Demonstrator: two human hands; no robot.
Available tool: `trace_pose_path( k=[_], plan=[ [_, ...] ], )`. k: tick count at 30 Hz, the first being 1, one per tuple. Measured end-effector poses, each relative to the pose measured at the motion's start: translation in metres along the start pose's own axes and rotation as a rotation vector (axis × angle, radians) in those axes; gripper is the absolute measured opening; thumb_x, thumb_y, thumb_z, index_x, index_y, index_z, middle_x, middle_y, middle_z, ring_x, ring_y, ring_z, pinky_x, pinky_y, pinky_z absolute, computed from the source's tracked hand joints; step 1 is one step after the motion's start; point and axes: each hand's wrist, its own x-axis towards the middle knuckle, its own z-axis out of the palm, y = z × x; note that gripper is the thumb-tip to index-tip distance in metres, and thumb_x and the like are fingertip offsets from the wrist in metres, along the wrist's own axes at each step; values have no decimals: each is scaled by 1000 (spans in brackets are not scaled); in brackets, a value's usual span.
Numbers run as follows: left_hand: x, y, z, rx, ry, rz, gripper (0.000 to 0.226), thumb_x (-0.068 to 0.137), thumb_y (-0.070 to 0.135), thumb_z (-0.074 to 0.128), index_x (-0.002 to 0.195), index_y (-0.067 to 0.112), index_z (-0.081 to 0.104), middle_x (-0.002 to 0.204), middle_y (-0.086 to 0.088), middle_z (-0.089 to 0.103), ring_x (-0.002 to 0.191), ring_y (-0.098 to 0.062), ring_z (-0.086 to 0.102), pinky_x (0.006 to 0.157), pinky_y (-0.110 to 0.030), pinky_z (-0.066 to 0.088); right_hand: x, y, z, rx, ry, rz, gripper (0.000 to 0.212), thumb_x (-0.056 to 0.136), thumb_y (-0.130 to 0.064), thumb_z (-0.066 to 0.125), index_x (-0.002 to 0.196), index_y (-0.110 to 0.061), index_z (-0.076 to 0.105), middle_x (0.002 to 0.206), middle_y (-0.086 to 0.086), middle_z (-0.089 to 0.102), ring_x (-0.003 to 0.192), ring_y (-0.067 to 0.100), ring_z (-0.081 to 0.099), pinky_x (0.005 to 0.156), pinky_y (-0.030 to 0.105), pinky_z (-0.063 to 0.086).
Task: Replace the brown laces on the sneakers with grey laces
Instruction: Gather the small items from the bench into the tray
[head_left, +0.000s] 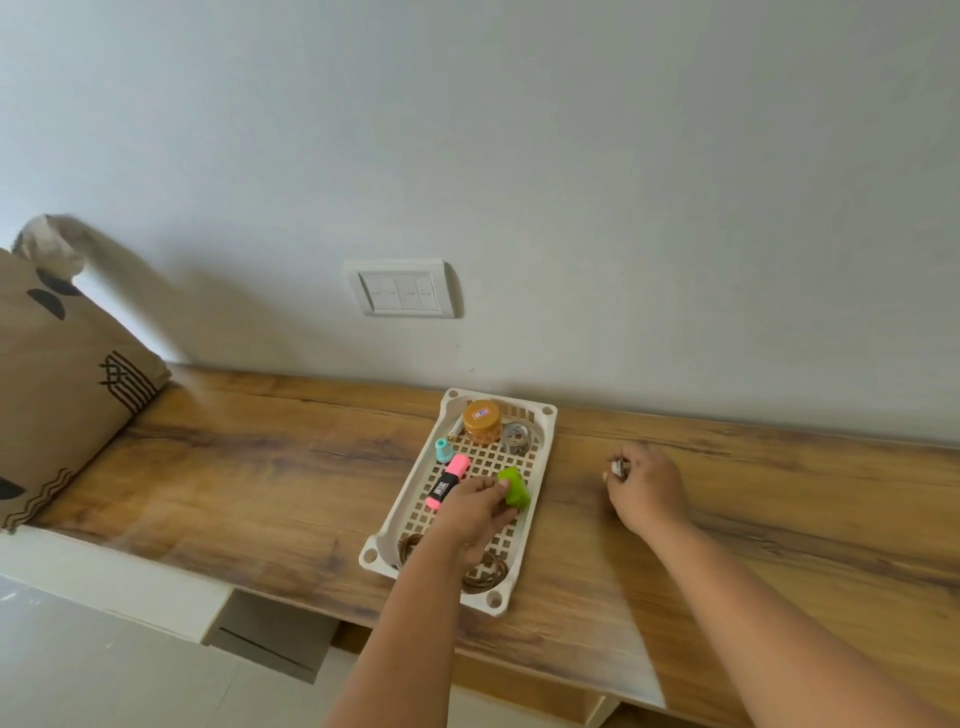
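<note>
Head view, looking down along a long wooden surface (270, 467) set against a pale wall. A cream plastic basket (540, 447) with a lattice floor sits near the middle of it. No sneakers appear anywhere in view.

The left hand (480, 512) reaches into the basket, its fingers curled on a bright green object (515, 486); what that object is cannot be told. Beside it lies a pink highlighter (448, 480). Toward the wall end of the basket stand a small teal piece (442, 450), an amber jar (482, 420) and a loose grey coil (516, 437), which may be the grey laces, though it is too small to be sure.

At the near end of the basket, partly hidden under the left forearm, lies a coil of brown laces (485, 574).

The right hand (647, 491) rests on the surface, well apart from the basket, fingers curled around a small pale item (617, 466) too blurred to name.

Laces are likely light, soft and limp, with no stiffness except at the hard tips. A coil would probably slump and unwind if lifted by one strand, so pinching across the whole bundle seems the safer hold. For threading, the stiff tip is the place to grip.
</note>
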Motion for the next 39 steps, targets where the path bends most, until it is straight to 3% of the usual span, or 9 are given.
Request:
trace_pose_path(
  k=[3, 7, 13, 16, 21, 27, 34, 36, 39],
  plan=[
    [3, -5, -3, 41, 24, 5, 26, 92, 23, 69, 104, 2, 60, 99, -15, 69, 91, -22, 68, 77, -31, 57, 0, -12, 5, 36, 18, -4, 19, 88, -8, 65, 107, -11, 68, 113, 12, 59, 104, 27, 56, 79, 23, 37],
    [8, -9, -2, 461, 202, 96, 43, 77, 44, 81, 98, 16, 55, 100, -4, 64, 92, -19, 62, 80, -37, 55, 2, -25, 11, 64, 12, -12, 18, 88, -10, 65, 106, -12, 67, 113, 10, 59, 103, 26, 56, 79, 23, 38],
    [10, -3, -7, 513, 250, 226, 16, 92, 33, 64, 97, 18, 64, 95, -3, 68, 86, -19, 66, 76, -42, 60, 11, -54, 19, 96, -91, -60, 27, 91, -5, 55, 114, -16, 61, 114, 5, 57, 89, 19, 53, 61, 21, 35],
    [5, -3, -11, 816, 321, 357, 23, 98, 34, 55, 105, 17, 67, 95, -1, 65, 80, -14, 60, 67, -26, 50, 23, -77, 26, 85, -137, -118, 24, 92, -7, 53, 115, -14, 59, 116, 9, 58, 96, 23, 55, 70, 23, 38],
    [7, -11, -21, 1063, 371, 516, 36, 99, 35, 55, 128, 15, 61, 129, 0, 51, 109, -16, 54, 90, -25, 43, 41, -101, 43, -164, -307, -177, 22, 91, -13, 50, 111, -17, 58, 117, 10, 58, 91, 22, 50, 72, 29, 41],
    [7, -8, -30, 994, 367, 562, 37, 97, 35, 57, 129, 17, 60, 124, 0, 55, 108, -17, 55, 95, -32, 49, 44, -99, 49, -529, -289, -296, 60, 82, -50, 65, 134, -24, 50, 124, 6, 53, 108, 25, 57, 73, 30, 48],
    [24, 30, -27, 1274, 578, 655, 32, 90, 30, 65, 121, 23, 59, 120, 4, 55, 113, -20, 42, 90, -33, 37, 36, -88, 42, -602, -432, -282, 69, 72, -55, 78, 130, -27, 53, 128, 5, 41, 113, 23, 51, 78, 31, 44],
    [34, 47, -14, 1356, 573, 629, 38, 88, 35, 67, 122, 24, 56, 123, 4, 54, 116, -23, 40, 88, -36, 30, 37, -90, 35, -521, -481, -255, 80, 72, -48, 80, 141, -27, 44, 138, 6, 41, 121, 24, 49, 89, 32, 44],
    [52, 64, 1, 1457, 512, 599, 46, 86, 43, 67, 123, 21, 52, 127, 2, 53, 122, -26, 36, 95, -41, 30, 45, -95, 22, -201, -494, -104, 60, 79, -29, 72, 134, -24, 48, 118, 3, 58, 101, 21, 59, 77, 27, 45]
  ],
)
